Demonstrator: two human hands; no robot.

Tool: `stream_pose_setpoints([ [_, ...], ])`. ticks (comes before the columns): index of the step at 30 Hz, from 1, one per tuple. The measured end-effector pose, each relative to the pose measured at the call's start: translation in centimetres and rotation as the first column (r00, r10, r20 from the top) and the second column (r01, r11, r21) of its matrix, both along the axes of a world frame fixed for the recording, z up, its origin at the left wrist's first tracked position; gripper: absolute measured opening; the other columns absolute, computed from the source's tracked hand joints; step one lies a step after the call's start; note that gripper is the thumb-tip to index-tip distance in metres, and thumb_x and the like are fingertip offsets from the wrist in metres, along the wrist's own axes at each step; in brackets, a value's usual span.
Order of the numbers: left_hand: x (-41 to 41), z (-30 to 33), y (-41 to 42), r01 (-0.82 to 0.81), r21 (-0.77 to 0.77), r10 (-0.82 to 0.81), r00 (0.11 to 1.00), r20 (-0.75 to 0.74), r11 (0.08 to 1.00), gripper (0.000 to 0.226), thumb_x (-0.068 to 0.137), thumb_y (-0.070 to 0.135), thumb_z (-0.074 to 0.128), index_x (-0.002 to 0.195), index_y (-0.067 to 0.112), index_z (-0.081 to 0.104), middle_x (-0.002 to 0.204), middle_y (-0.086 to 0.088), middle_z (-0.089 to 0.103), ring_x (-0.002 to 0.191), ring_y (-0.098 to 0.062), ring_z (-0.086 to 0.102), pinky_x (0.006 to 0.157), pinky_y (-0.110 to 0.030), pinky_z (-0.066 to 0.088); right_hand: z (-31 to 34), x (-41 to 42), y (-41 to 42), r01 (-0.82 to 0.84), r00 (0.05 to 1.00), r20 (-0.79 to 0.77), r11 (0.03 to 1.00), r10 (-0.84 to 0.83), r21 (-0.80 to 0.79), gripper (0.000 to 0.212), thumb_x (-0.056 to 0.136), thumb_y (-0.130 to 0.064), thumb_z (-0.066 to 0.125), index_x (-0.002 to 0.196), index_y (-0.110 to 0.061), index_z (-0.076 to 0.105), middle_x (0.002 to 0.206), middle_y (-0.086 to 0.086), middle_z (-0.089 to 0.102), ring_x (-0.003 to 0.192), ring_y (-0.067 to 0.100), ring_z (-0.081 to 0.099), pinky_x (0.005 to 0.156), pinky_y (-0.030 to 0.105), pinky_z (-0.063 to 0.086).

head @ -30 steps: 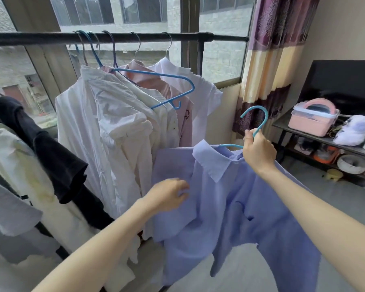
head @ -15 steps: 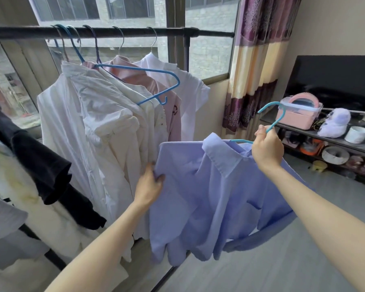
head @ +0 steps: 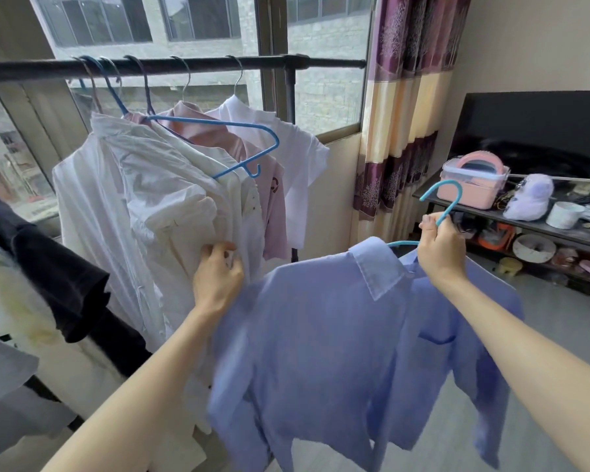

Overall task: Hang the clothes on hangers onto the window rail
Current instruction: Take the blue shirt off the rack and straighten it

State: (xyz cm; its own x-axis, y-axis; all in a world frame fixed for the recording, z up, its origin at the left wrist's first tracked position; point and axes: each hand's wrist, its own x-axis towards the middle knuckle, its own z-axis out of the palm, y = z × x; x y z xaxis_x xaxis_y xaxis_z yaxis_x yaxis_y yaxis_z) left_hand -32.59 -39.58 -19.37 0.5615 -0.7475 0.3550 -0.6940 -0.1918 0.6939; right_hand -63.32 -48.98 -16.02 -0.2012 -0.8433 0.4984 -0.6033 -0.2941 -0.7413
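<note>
A light blue shirt [head: 338,335] hangs on a teal hanger [head: 445,199], well below the black window rail [head: 191,64]. My right hand [head: 438,253] is shut on the hanger's neck, just under its hook. My left hand [head: 217,277] pinches the front edge of a white shirt [head: 143,206] that hangs on the rail, beside the blue shirt's left shoulder. A pink shirt [head: 273,212] and a white short-sleeved top [head: 297,158] hang further right on the rail. An empty blue hanger [head: 225,137] lies slanted across them.
Dark and pale clothes [head: 48,277] hang at the far left. A striped curtain [head: 402,103] hangs right of the window. A low shelf [head: 525,219] at the right carries a pink box [head: 472,180], a white cup and clutter below a dark screen [head: 535,127]. Rail right of the white top is bare.
My left hand has left the blue shirt's shoulder and taken hold of the white shirt's edge. The blue shirt and my right hand have shifted right and lower in view.
</note>
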Motion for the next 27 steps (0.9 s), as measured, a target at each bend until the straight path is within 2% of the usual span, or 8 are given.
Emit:
stream_pose_setpoints([
  [5, -3.3, 0.2, -0.3, 0.388, 0.061, -0.391, 0.919, 0.047, 0.920, 0.029, 0.092, 0.029, 0.052, 0.115, 0.014, 0.059, 0.102, -0.001, 0.061, 0.092, -0.015, 0.058, 0.082, -0.026, 0.043, 0.3, 2.0, 0.9, -0.087, 0.988, -0.137, 0.993, 0.076, -0.079, 0.044, 0.093, -0.034, 0.032, 0.102, 0.001, 0.057, 0.083, 0.021, 0.068, 0.081, 0.045, 0.058, 0.085, 0.046, 0.041],
  [9, -6.5, 2.6, -0.5, 0.569, 0.229, -0.575, 0.817, -0.047, 0.790, 0.043, 0.087, 0.052, 0.050, 0.118, 0.023, 0.056, 0.098, 0.009, 0.061, 0.091, -0.010, 0.056, 0.084, -0.030, 0.047, 1.6, 3.1, 1.3, -0.192, 0.977, -0.103, 0.981, 0.187, -0.038, 0.029, 0.097, -0.027, 0.041, 0.091, -0.004, 0.058, 0.079, 0.013, 0.066, 0.081, 0.038, 0.059, 0.089, 0.046, 0.043],
  [11, -7.8, 3.1, -0.9, 0.599, 0.243, -0.608, 0.792, -0.045, 0.763, 0.024, 0.087, 0.048, 0.054, 0.089, 0.025, 0.059, 0.075, 0.008, 0.055, 0.072, -0.015, 0.049, 0.069, -0.031, 0.043, 2.1, 3.5, 1.5, -0.261, 0.961, -0.079, 0.964, 0.264, 0.053, 0.025, 0.097, -0.026, 0.043, 0.079, -0.012, 0.054, 0.069, 0.001, 0.059, 0.076, 0.029, 0.054, 0.088, 0.042, 0.041],
  [14, -8.7, 2.7, -1.4, 0.553, 0.110, -0.560, 0.827, 0.049, 0.826, 0.037, 0.088, 0.035, 0.058, 0.058, 0.019, 0.044, 0.055, 0.003, 0.037, 0.059, -0.019, 0.032, 0.055, -0.031, 0.028, 2.9, 3.2, 1.6, -0.354, 0.924, -0.075, 0.913, 0.375, 0.203, 0.036, 0.096, -0.029, 0.043, 0.062, -0.022, 0.047, 0.054, -0.008, 0.049, 0.064, 0.021, 0.050, 0.084, 0.042, 0.042],
  [17, -8.8, 2.0, -1.3, 0.487, 0.006, -0.483, 0.863, 0.148, 0.873, 0.020, 0.091, 0.031, 0.056, 0.080, 0.019, 0.068, 0.065, 0.009, 0.046, 0.064, -0.013, 0.041, 0.057, -0.028, 0.029, 3.2, 2.4, 1.7, -0.360, 0.888, -0.171, 0.878, 0.426, 0.315, 0.038, 0.096, -0.030, 0.043, 0.060, -0.022, 0.050, 0.052, -0.006, 0.053, 0.055, 0.012, 0.051, 0.082, 0.037, 0.040],
  [21, -9.4, 2.6, -0.8, 0.493, -0.212, -0.434, 0.859, 0.273, 0.844, 0.022, 0.090, 0.031, 0.053, 0.086, 0.018, 0.071, 0.076, 0.010, 0.059, 0.064, -0.008, 0.044, 0.058, -0.024, 0.035, 2.2, 2.3, 1.8, -0.381, 0.896, -0.106, 0.870, 0.431, 0.311, 0.037, 0.096, -0.025, 0.046, 0.059, -0.018, 0.050, 0.054, -0.005, 0.049, 0.052, 0.011, 0.044, 0.066, 0.031, 0.038],
  [24, -9.6, 2.8, 0.3, 0.581, -0.111, -0.512, 0.779, 0.363, 0.806, 0.038, 0.086, 0.050, 0.042, 0.100, 0.028, 0.070, 0.097, 0.010, 0.064, 0.084, -0.013, 0.056, 0.072, -0.029, 0.040, 2.0, 2.7, 1.9, -0.392, 0.916, 0.008, 0.891, 0.401, 0.229, 0.037, 0.096, -0.021, 0.046, 0.059, -0.017, 0.049, 0.053, -0.002, 0.046, 0.051, 0.012, 0.041, 0.059, 0.028, 0.035],
  [27, -8.0, 2.0, 0.8, 0.568, -0.055, -0.520, 0.784, 0.339, 0.821, 0.048, 0.084, 0.058, 0.036, 0.114, 0.034, 0.064, 0.111, 0.011, 0.061, 0.101, -0.011, 0.055, 0.085, -0.030, 0.037, 2.0, 2.8, 1.9, -0.394, 0.917, 0.122, 0.908, 0.379, 0.143, 0.036, 0.096, -0.020, 0.045, 0.060, -0.017, 0.047, 0.055, -0.001, 0.044, 0.052, 0.013, 0.040, 0.061, 0.027, 0.035],
])
